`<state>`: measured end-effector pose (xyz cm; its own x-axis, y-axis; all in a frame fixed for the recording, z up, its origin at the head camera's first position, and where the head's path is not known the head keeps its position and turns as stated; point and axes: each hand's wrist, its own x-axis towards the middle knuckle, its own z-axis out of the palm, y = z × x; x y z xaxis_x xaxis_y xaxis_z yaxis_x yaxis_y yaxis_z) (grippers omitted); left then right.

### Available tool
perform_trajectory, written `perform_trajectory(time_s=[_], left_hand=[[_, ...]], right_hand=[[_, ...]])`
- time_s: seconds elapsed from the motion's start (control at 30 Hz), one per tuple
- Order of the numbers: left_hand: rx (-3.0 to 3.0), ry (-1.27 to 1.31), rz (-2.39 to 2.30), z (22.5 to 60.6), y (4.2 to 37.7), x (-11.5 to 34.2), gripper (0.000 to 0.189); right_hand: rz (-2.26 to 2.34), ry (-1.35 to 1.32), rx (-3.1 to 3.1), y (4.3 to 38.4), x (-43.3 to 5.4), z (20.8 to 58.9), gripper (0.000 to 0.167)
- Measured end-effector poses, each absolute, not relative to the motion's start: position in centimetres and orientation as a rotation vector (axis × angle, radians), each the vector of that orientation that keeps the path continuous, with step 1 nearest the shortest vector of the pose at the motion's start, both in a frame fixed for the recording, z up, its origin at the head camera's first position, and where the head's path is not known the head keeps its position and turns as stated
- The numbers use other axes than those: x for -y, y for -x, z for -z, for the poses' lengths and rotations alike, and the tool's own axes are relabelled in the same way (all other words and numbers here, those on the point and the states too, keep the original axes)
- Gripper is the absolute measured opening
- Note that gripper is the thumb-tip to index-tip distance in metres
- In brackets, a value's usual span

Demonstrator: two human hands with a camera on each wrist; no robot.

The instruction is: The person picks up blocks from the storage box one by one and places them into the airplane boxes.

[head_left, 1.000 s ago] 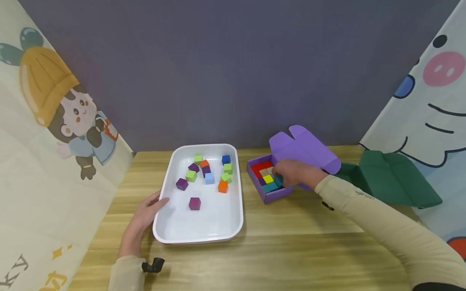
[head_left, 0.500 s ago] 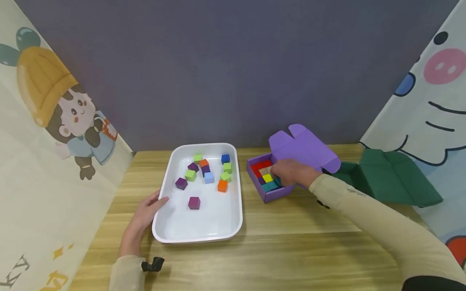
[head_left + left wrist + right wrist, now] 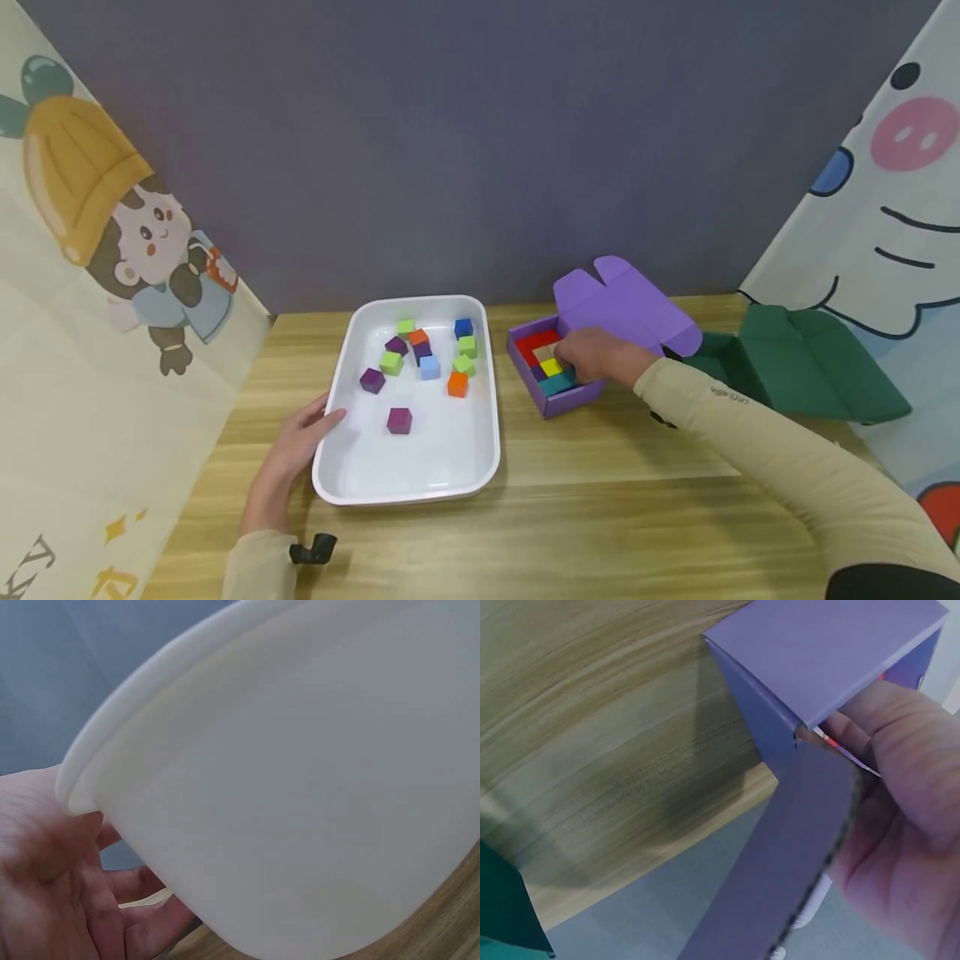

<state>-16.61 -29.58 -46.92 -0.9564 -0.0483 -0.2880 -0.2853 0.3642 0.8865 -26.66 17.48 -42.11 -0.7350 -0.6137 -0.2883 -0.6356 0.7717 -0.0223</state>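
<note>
Over purple box [image 3: 558, 400], right hand [image 3: 596, 357] unmoved

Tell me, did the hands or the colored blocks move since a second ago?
Hardly. The right hand slid a little deeper into the purple box, toward the yellow block, now covering more of the teal blocks. Whether it holds one is hidden. The left hand stayed resting against the white tray, and the loose blocks in the tray lie just as before.
</note>
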Motion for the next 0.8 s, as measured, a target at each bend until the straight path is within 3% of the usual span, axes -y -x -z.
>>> perform_trajectory(time_s=[0.47,0.8], left_hand=[[-2.425,0.283,-1.632,47.1,16.7,29.6,0.074],[-2.436,0.275,-1.628,47.2,16.5,29.7,0.072]], right_hand=[[-0.051,0.825,-2.65,26.3,-17.2,40.6,0.018],[0.0,1.024,-2.809,21.5,-14.4,39.5,0.017]])
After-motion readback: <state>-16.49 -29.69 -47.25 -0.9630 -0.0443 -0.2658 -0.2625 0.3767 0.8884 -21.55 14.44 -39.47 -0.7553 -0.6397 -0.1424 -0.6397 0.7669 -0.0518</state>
